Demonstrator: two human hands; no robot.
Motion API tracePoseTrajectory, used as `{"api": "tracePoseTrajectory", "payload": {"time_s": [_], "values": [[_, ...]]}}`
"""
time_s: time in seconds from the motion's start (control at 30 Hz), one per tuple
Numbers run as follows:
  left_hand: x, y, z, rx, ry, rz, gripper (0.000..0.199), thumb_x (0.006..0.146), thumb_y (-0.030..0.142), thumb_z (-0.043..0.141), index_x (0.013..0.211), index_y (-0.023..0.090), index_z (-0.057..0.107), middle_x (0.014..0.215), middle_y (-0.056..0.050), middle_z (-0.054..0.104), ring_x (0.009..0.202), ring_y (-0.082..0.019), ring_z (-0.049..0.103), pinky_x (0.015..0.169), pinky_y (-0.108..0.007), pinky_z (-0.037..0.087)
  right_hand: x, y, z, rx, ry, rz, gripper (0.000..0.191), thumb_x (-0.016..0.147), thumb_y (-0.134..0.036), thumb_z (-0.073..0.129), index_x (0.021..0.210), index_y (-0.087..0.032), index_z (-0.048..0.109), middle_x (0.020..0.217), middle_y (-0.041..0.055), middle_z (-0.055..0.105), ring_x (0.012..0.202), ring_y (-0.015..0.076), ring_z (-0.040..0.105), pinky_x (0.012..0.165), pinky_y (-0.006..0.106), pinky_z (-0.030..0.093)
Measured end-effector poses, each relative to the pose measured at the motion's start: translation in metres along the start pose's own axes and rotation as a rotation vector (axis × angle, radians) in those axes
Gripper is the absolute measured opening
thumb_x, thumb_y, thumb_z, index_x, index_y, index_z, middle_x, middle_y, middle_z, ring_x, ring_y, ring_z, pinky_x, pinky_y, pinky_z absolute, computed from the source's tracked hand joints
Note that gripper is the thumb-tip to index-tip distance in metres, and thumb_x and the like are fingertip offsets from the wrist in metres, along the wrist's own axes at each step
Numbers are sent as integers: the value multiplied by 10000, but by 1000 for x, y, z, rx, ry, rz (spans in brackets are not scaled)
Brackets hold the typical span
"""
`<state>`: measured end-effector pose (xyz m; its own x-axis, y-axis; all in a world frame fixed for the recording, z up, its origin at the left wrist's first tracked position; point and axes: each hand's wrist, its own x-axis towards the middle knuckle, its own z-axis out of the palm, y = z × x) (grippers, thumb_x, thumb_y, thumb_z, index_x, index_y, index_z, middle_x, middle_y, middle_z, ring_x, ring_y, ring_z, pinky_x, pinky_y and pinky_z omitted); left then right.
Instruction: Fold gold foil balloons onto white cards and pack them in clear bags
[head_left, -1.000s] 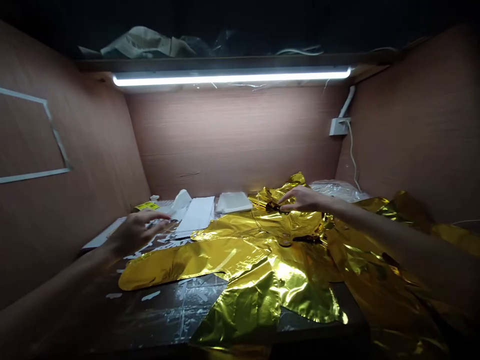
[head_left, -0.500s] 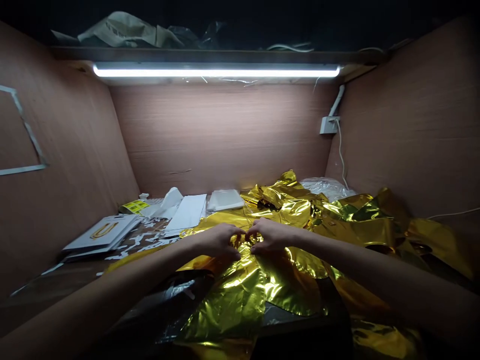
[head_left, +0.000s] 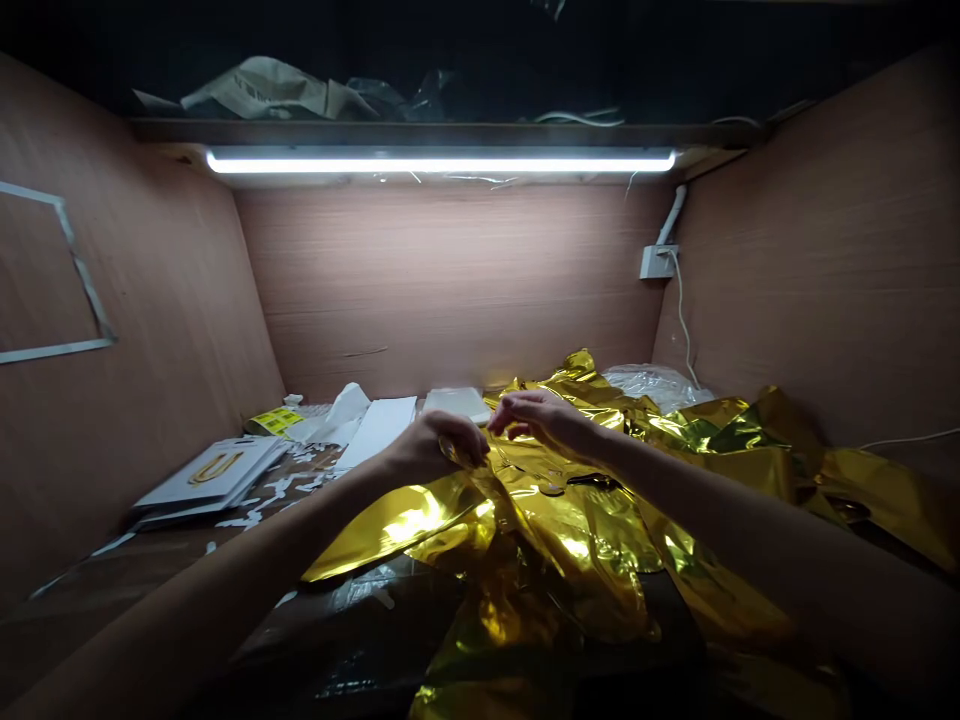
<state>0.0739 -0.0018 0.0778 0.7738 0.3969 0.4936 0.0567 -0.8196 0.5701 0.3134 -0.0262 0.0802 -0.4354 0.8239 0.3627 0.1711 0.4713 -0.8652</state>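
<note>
Shiny gold foil (head_left: 592,530) spreads in creased sheets over the middle and right of the table and hangs down toward the front edge. My left hand (head_left: 442,445) is closed on a gathered piece of the foil, which is lifted a little and drapes below the fingers. Just to its right, my right hand (head_left: 536,415) is raised over the foil with bent fingers, thumb and index near the bunched part. Whether a thin bit lies between those right fingertips is too small to tell.
White cards with a gold U shape (head_left: 214,475) lie stacked at the left, near a yellow sticker sheet (head_left: 276,420), white paper (head_left: 379,425) and scraps. Clear plastic (head_left: 656,385) sits at the back right. Wooden walls enclose three sides beneath a lit tube (head_left: 442,162).
Both hands have risen slightly from the foil. My left hand has lifted a gathered part, so the hanging foil has shifted and folded. The view has tilted up a little.
</note>
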Motion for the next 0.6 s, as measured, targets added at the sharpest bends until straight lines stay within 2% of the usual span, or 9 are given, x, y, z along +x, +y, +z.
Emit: {"api": "tracePoseTrajectory", "payload": {"time_s": [0.07,0.13,0.17,0.23,0.27,0.37,0.43,0.53,0.6], "values": [[0,20,-12,-92,66,165,177,814,270,770,692,145,742,938,-145,765,860,-228,720,750,-323,568,1,-16,-9,-45,60,-67,447,880,-534,650,1154,-183,685,1264,147,670,1143,266,622,946,366,484],[-1,36,-17,-103,62,255,197,811,279,797,672,150,743,988,-158,763,886,-238,725,761,-335,579,2,-33,-14,-198,-15,-129,656,779,-446,776,1382,-272,585,1522,101,507,1359,295,486,1065,400,428],[-2,43,-17,-98,54,282,190,801,275,813,671,155,745,993,-154,765,886,-238,726,771,-341,584,2,-42,-15,-272,-86,-158,756,736,-408,818,1435,-316,544,1608,67,406,1434,302,404,1111,419,390],[-6,53,-13,-92,46,315,179,784,269,835,670,164,748,987,-143,771,884,-238,730,812,-365,591,3,-58,-15,-364,-248,-220,750,703,-370,852,1402,-346,582,1670,20,297,1494,307,312,1154,448,338],[-8,58,-11,-95,47,327,184,780,275,842,665,167,747,980,-137,775,879,-238,733,824,-374,595,4,-64,-14,-375,-325,-246,678,707,-362,853,1348,-333,632,1661,18,314,1490,306,320,1159,454,330],[-15,74,-11,-118,81,332,250,799,356,837,655,177,739,970,-126,782,862,-236,747,807,-370,610,6,-77,-18,-309,-459,-256,467,722,-363,845,1158,-240,732,1490,72,527,1327,284,514,1090,420,410],[-22,85,-20,-109,143,352,294,818,410,820,650,183,738,933,-110,784,836,-223,753,750,-332,614,4,-80,-26,-227,-477,-153,413,715,-381,851,1057,-176,742,1227,93,680,1093,244,639,963,381,496],[-35,96,-43,-66,244,432,253,836,336,817,663,169,740,902,-92,782,802,-194,750,681,-274,597,-4,-83,-48,-117,-425,46,391,650,-392,897,892,-146,714,845,44,717,800,188,668,778,338,545],[-47,93,-57,-21,282,456,263,844,311,811,656,150,723,895,-94,777,791,-185,742,683,-264,585,-11,-87,-66,-68,-313,90,401,606,-381,922,847,-167,685,773,24,713,724,171,663,723,329,551]]}}
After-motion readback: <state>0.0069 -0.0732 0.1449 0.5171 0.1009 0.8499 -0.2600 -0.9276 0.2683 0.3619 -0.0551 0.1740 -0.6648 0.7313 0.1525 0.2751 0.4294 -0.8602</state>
